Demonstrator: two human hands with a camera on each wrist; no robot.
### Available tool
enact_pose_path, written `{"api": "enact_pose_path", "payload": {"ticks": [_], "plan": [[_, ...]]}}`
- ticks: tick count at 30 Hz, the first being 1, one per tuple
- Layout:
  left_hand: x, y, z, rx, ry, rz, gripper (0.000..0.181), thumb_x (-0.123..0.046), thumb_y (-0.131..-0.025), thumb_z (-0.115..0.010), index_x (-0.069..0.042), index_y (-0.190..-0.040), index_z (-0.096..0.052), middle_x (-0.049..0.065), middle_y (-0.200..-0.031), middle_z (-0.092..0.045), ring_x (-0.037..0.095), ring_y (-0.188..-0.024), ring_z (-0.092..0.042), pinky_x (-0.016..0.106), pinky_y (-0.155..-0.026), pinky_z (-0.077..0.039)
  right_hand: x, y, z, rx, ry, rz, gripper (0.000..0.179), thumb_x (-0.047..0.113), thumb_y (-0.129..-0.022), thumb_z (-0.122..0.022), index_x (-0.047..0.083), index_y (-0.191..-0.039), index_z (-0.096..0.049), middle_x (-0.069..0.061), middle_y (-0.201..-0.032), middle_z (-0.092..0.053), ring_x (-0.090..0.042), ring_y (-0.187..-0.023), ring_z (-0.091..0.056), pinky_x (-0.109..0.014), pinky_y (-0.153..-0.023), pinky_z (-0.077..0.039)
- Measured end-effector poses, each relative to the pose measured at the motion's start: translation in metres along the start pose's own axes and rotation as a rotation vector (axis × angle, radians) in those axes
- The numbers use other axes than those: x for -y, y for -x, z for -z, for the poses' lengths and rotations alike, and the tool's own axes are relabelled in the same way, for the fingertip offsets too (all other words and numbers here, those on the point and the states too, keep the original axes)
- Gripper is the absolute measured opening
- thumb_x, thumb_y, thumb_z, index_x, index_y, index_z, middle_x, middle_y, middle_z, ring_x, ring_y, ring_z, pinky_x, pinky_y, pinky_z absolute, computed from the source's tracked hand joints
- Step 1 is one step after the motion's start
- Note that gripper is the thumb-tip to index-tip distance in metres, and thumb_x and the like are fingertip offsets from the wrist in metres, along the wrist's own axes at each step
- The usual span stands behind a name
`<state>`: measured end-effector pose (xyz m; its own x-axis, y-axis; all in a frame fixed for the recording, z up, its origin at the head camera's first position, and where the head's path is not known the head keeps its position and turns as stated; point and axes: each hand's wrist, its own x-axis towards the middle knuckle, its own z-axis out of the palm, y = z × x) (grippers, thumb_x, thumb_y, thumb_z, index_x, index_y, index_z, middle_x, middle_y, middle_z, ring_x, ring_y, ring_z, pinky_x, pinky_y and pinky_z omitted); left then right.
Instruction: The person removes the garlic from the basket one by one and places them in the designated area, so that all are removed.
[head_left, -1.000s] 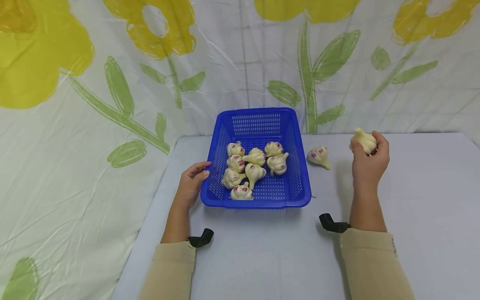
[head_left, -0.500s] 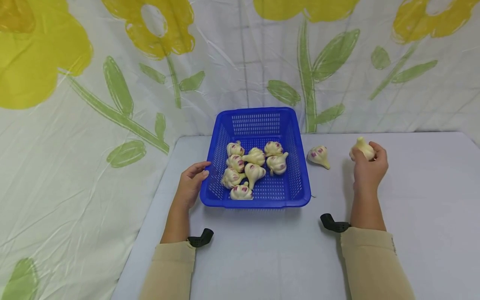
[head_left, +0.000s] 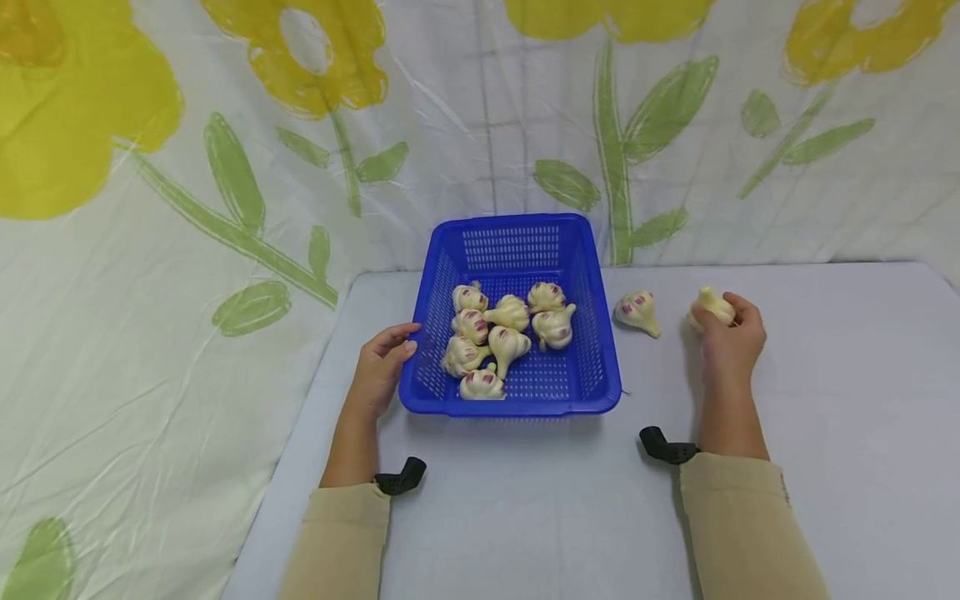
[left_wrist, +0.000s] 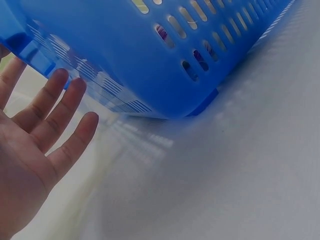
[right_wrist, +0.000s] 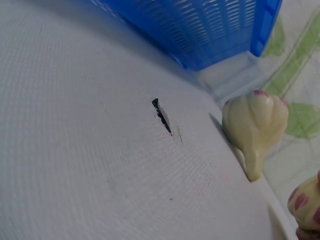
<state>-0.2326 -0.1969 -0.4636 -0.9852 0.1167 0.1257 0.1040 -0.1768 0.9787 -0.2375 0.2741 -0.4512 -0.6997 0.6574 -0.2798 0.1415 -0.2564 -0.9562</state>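
A blue plastic basket [head_left: 510, 408] stands on the table with several garlic bulbs [head_left: 508, 346] inside, cream with purple marks. At its left rim is my left hand [head_left: 378, 375], fingers loosely spread and fingertips at the wall; the left wrist view shows these fingers [left_wrist: 70, 105] apart beside the basket [left_wrist: 135, 65]. My right hand [head_left: 731, 342] holds a garlic bulb [head_left: 712, 310] between thumb and fingers, neck up, low over the table on the right. Only part of that held bulb [right_wrist: 306, 204] shows in the right wrist view. Another garlic bulb [head_left: 637, 312] lies between basket and right hand.
A white cloth covers the table [head_left: 525, 508]. Behind it hangs a white curtain [head_left: 450, 133] with yellow flowers and green leaves. A small dark tear or mark [right_wrist: 162, 117] shows on the cloth near the basket's right side.
My right hand has lowered toward the table and shifted slightly left, with the garlic bulb in its grip. The left hand, the basket and the bulbs in it stay in place.
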Motion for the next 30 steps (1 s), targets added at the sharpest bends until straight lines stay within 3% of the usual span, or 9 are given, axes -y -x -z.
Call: {"api": "enact_pose_path", "payload": {"ticks": [9,15,24,30], "plan": [[-0.001,0.0,0.0,0.001,0.002,0.0,0.029,-0.003,-0.094,-0.057,-0.025,-0.108,-0.071,0.0,-0.106,-0.065,0.012,-0.093,-0.062,0.023,-0.076,-0.055,-0.003,-0.001,-0.003,0.045,0.14,-0.009,0.058,0.014,-0.088,-0.07,0.023,-0.142,-0.05,0.002,-0.146,-0.044,-0.012,-0.129,-0.04,-0.026,-0.11,-0.036],[-0.002,0.0,0.0,0.004,-0.007,0.007,0.029,-0.003,-0.094,-0.057,-0.025,-0.108,-0.071,0.0,-0.107,-0.064,0.012,-0.094,-0.062,0.023,-0.077,-0.055,-0.009,-0.005,-0.002,0.057,0.291,0.04,0.058,0.019,-0.089,-0.07,0.021,-0.143,-0.049,0.0,-0.141,-0.046,-0.01,-0.123,-0.043,-0.024,-0.106,-0.038],[-0.002,0.0,0.0,-0.005,-0.021,0.006,0.027,-0.006,-0.093,-0.058,-0.025,-0.108,-0.071,0.001,-0.108,-0.064,0.014,-0.096,-0.061,0.023,-0.078,-0.055,-0.011,-0.006,-0.003,0.059,0.377,0.097,0.06,0.026,-0.088,-0.07,0.019,-0.143,-0.049,-0.001,-0.138,-0.047,-0.009,-0.118,-0.044,-0.023,-0.1,-0.041],[-0.001,0.001,0.0,-0.009,-0.032,0.011,0.027,-0.006,-0.094,-0.059,-0.024,-0.109,-0.071,0.0,-0.108,-0.064,0.013,-0.096,-0.061,0.023,-0.079,-0.055,-0.012,-0.004,-0.003,0.06,0.407,0.079,0.062,0.027,-0.088,-0.07,0.017,-0.146,-0.048,-0.004,-0.146,-0.044,-0.013,-0.125,-0.043,-0.024,-0.105,-0.039]]}}
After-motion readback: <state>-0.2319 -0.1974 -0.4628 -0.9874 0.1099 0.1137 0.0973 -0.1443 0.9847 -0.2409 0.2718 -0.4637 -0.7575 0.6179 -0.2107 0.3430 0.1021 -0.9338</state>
